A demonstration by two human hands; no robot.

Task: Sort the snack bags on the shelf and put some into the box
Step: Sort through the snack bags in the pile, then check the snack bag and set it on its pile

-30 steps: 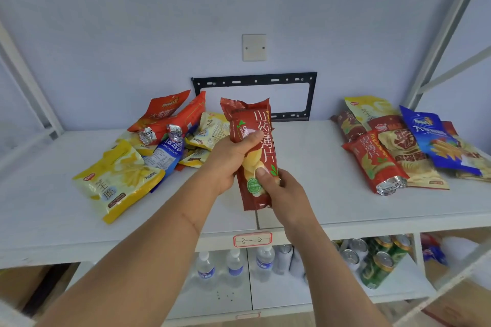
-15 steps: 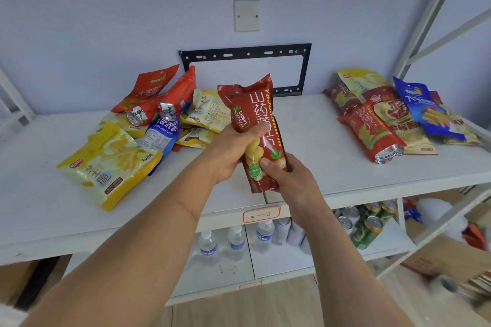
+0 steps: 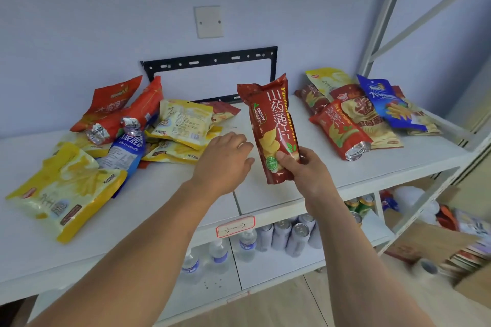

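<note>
**Red chip bag in one hand, box barely visible**

Over the front edge of the shelf (image 3: pixel 159 220), the right hand (image 3: pixel 305 175) grips the bottom of a red yam-chip bag (image 3: pixel 273 127), thumb curled across the front, bag upright and clear of the board. Just left of it the left hand (image 3: pixel 225 162) hangs with loose, relaxed fingers, holding nothing and not touching the bag.

My take on doing this step well: hold by the sealed bottom seam, don't squeeze the puffy middle or the chips crack, and swing it right and down toward the cardboard box (image 3: pixel 435 241) past the shelf's right front corner.

Further back, a left pile (image 3: pixel 170 125) of yellow, orange and blue bags sits toward the left rear, and a right pile (image 3: pixel 358 114) toward the right rear.

Hard to read: the box is blurred and cut by the frame post, so I can't tell what's in it. Lower shelf shows bottles (image 3: pixel 220 255) and cans (image 3: pixel 292 231), partly hidden.
</note>
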